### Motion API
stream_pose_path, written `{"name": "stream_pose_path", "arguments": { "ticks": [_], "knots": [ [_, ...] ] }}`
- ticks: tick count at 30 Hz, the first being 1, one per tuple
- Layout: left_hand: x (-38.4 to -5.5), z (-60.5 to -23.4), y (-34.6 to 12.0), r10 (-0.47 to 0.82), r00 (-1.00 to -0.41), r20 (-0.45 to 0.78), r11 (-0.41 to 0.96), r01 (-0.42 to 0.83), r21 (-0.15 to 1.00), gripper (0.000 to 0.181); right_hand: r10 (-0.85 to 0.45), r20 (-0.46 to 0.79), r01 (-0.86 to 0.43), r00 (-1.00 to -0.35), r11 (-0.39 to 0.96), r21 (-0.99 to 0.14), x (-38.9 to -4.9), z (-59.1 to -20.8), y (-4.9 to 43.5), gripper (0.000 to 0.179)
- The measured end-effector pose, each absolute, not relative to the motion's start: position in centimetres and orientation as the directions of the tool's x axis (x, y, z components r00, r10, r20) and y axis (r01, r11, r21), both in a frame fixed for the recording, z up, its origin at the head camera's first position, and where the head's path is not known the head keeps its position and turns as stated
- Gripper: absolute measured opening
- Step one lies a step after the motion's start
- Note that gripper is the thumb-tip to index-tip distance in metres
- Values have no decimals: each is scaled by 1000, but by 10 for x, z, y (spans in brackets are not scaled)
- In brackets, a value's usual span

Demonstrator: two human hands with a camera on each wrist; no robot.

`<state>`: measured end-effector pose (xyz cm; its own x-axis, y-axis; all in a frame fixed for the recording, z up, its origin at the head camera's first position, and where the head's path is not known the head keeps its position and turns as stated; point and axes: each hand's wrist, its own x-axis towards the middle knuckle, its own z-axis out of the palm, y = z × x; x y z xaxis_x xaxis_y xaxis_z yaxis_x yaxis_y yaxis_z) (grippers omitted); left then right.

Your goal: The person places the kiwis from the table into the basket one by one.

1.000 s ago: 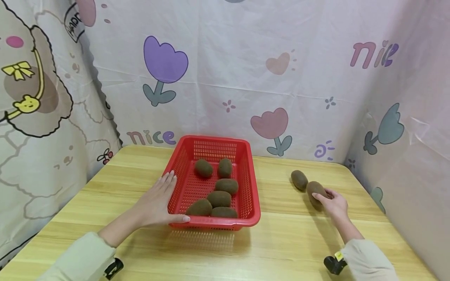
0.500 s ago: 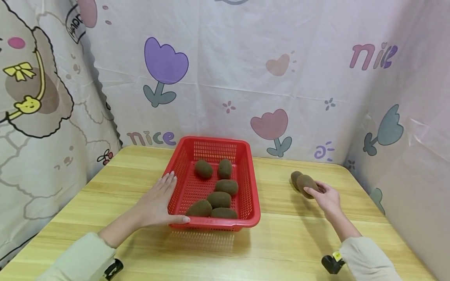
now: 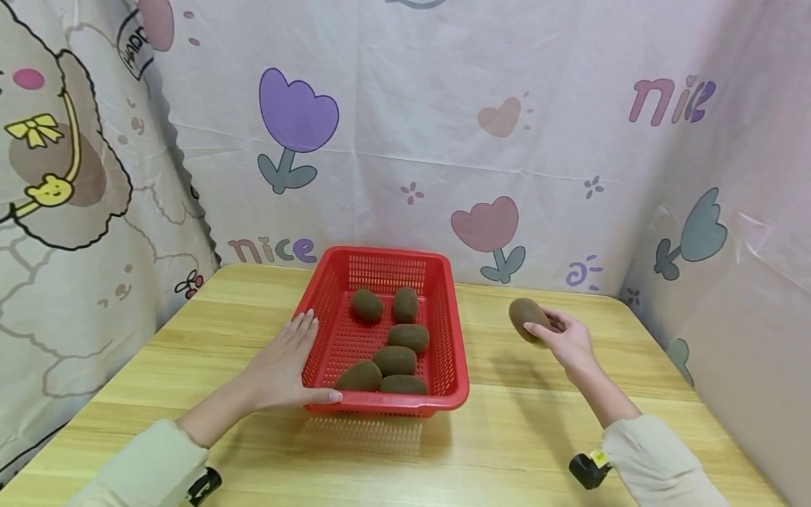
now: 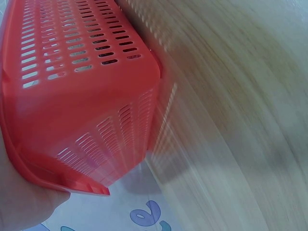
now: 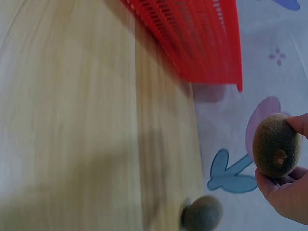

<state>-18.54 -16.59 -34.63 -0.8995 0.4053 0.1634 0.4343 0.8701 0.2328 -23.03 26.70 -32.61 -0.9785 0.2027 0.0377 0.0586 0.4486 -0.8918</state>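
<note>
My right hand (image 3: 573, 341) pinches a brown kiwi (image 3: 527, 318) between thumb and fingers, raised above the table on the right. In the right wrist view that kiwi shows its stem end, and a second kiwi (image 5: 203, 213) lies on the table below it. This second kiwi is hidden in the head view. My left hand (image 3: 279, 370) rests on the near left corner of a red plastic basket (image 3: 461, 352), fingers straight along the left rim, thumb on the front rim. Several kiwis (image 3: 408, 338) lie inside the basket, mostly toward its right side and front.
The basket stands on a light wooden table (image 3: 494, 451) left of the right hand. A patterned cloth (image 3: 393, 141) hangs behind the table and along both sides. Black wrist devices (image 3: 589, 470) sit at both sleeves.
My right hand has lifted the kiwi and carried it leftward, toward the basket, passing over the other kiwi on the table. The left hand and basket have stayed in place.
</note>
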Motion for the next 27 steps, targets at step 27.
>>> {"name": "stream_pose_path", "arguments": {
  "ticks": [27],
  "knots": [
    [-184, -346, -166, 405, -900, 163, 870, 434, 232, 116, -3, 152, -135, -988, 477, -868, -240, -302, 200, 52]
  ]
}}
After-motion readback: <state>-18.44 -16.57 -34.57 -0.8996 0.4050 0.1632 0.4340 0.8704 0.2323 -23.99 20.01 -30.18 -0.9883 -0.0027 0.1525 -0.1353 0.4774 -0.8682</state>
